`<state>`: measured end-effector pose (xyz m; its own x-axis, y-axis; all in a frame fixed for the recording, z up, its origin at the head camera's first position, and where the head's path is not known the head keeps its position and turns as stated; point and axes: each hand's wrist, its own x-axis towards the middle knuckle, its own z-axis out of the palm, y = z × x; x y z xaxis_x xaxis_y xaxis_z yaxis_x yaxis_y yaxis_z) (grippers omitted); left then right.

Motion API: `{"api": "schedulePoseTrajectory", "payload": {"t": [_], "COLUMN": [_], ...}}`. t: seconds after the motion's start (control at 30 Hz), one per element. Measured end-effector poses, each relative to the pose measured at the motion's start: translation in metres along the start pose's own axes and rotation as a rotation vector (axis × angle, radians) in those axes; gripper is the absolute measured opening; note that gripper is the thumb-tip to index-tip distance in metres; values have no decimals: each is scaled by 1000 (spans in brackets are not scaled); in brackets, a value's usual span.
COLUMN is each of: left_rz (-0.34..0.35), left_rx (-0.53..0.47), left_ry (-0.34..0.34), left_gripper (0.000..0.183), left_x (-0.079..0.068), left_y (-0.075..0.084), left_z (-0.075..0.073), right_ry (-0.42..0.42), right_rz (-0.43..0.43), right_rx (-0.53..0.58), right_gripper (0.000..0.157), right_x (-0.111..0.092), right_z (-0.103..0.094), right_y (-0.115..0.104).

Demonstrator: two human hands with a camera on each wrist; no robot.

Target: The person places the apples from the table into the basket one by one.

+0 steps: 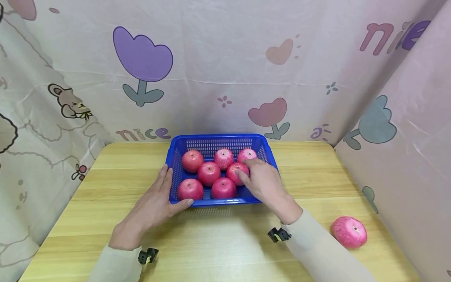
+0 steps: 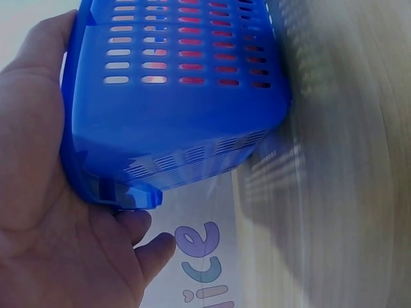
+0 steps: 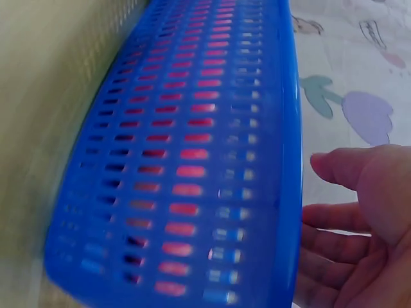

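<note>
A blue plastic basket [image 1: 220, 202] stands on the table and holds several red apples [image 1: 209, 174]. My left hand [image 1: 155, 201] rests at its front left corner, thumb along the front rim and fairly straight fingers against the left side. In the left wrist view, fingertips show past the basket's rim. My right hand [image 1: 264, 182] reaches over the right rim, its thumb and fingers over an apple [image 1: 235, 174] at the right. A gap shows between thumb and fingers in the right wrist view; whether they touch the apple, I cannot tell.
One more apple [image 1: 349, 232] lies on the wooden table [image 1: 310, 164] at the right, beside my right forearm. A printed curtain [image 1: 211, 70] hangs behind the table and along both sides. Small black clips [image 1: 279, 235] sit at my wrists.
</note>
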<state>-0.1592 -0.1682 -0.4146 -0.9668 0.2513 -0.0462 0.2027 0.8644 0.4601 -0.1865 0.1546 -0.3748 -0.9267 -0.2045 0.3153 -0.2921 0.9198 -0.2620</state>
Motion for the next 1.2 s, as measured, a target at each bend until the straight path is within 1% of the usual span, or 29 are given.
{"api": "schedulePoseTrajectory", "payload": {"t": [0.03, 0.13, 0.3, 0.47, 0.67, 0.8, 0.97, 1.2], "left_rz": [-1, 1, -5, -6, -7, -7, -10, -16], "left_rx": [0, 1, -1, -3, 6, 5, -12, -15], "left_ry": [1, 5, 5, 8, 8, 5, 0, 1], "left_gripper": [132, 131, 131, 130, 130, 130, 127, 129], "left_x": [0, -1, -2, -2, -2, -2, -1, -1], "left_y": [0, -1, -2, -1, -1, 0, 1, 1], "left_z": [0, 0, -1, -1, 0, 1, 1, 2], "right_ry": [21, 63, 110, 156, 190, 160, 78, -44], "right_rz": [9, 40, 107, 163, 226, 273, 339, 379], "right_rx": [7, 41, 79, 88, 60, 32, -8, -81], "right_gripper": [39, 43, 52, 50, 51, 54, 61, 73], "right_x": [-2, -9, -19, -31, -48, -60, -75, -97], "right_z": [-1, -7, -14, -22, -35, -45, -53, -54], "right_y": [3, 12, 28, 48, 75, 92, 110, 137]}}
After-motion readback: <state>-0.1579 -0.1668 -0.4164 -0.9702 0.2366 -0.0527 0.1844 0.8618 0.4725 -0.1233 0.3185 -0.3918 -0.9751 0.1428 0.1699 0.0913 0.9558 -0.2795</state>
